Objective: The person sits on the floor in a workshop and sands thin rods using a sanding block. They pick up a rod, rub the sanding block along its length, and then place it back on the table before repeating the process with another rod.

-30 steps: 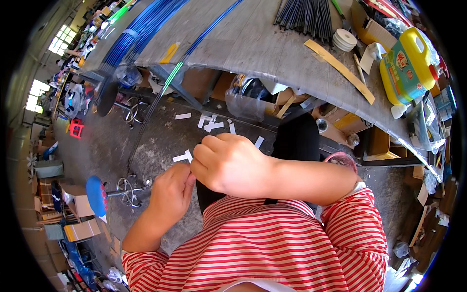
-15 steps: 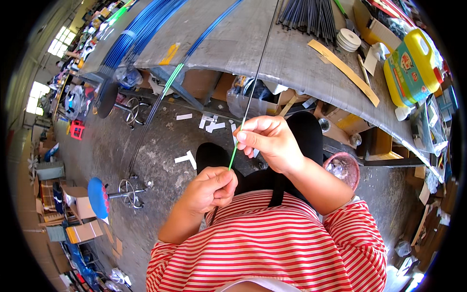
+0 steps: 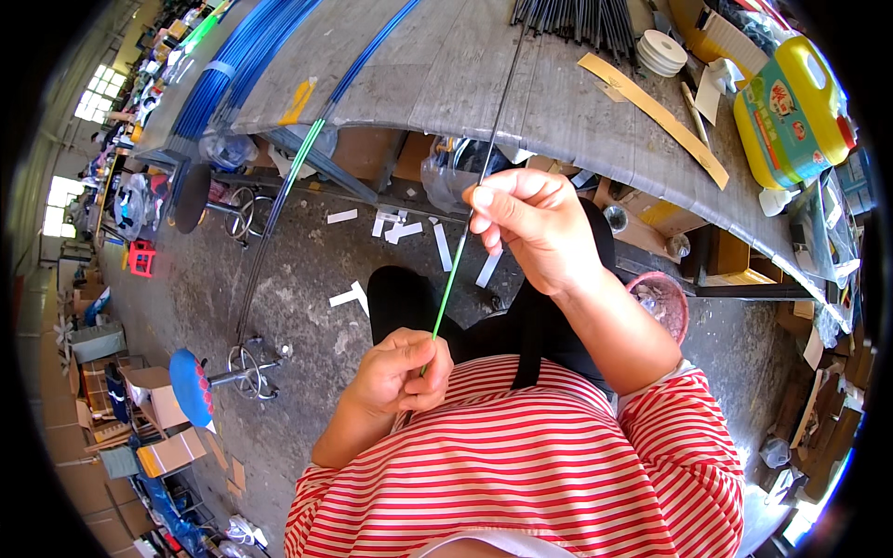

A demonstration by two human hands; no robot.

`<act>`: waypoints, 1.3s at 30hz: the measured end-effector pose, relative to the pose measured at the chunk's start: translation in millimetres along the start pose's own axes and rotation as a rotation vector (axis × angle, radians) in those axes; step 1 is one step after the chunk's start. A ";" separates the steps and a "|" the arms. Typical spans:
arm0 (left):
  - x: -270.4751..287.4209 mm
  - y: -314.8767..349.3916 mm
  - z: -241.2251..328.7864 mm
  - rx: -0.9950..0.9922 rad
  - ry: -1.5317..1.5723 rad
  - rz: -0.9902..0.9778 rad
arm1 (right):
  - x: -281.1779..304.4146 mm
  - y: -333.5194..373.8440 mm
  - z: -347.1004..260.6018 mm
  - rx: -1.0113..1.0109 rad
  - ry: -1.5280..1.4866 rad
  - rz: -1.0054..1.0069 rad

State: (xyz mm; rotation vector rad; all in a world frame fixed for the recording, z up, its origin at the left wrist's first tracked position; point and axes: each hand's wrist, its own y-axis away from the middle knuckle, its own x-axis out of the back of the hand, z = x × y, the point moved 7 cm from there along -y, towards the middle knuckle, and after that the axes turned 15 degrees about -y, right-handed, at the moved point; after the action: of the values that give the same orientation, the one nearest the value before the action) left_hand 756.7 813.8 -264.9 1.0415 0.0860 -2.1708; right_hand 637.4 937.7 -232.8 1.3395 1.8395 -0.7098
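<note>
A long thin rod (image 3: 447, 293), black with a bright green stretch, runs from near my body up across the bench edge. My left hand (image 3: 402, 372) is closed around the lower end of the green stretch, close to my striped shirt. Farther out, my right hand (image 3: 539, 228) pinches the rod between thumb and fingertips, just above the green, where it turns dark. The green stretch shows bare between my two hands. Beyond the right hand, the dark part slants up over the bench (image 3: 409, 98).
Bundled blue rods (image 3: 244, 70) lie on the bench at left, beside several blue-green-black rods (image 3: 302, 149) overhanging its edge. Black rods (image 3: 577, 23), a white spool (image 3: 661, 52), a bamboo strip (image 3: 656, 119) and a yellow jug (image 3: 791, 116) are farther right. A pink bin (image 3: 684, 302) and blue stool (image 3: 190, 386) flank me.
My right hand has slid farther up the rod, away from my left hand, baring a longer green stretch. The left hand keeps its grip. The whole view has shifted slightly.
</note>
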 end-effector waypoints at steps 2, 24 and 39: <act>0.7 0.2 -0.1 -0.015 0.011 -0.002 | 0.7 -1.5 -0.1 0.005 -0.002 0.000; 12.5 2.9 6.5 -0.074 -0.165 0.163 | -3.2 3.3 20.3 -0.028 0.132 -0.042; 14.6 1.7 9.2 -0.065 -0.177 0.248 | -0.9 1.2 17.1 -0.085 0.172 -0.018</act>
State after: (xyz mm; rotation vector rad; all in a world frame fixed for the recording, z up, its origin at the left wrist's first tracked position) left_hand 745.6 801.0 -268.7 0.7759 -0.0523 -2.0100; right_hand 642.8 924.2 -241.9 1.3656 1.9967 -0.5332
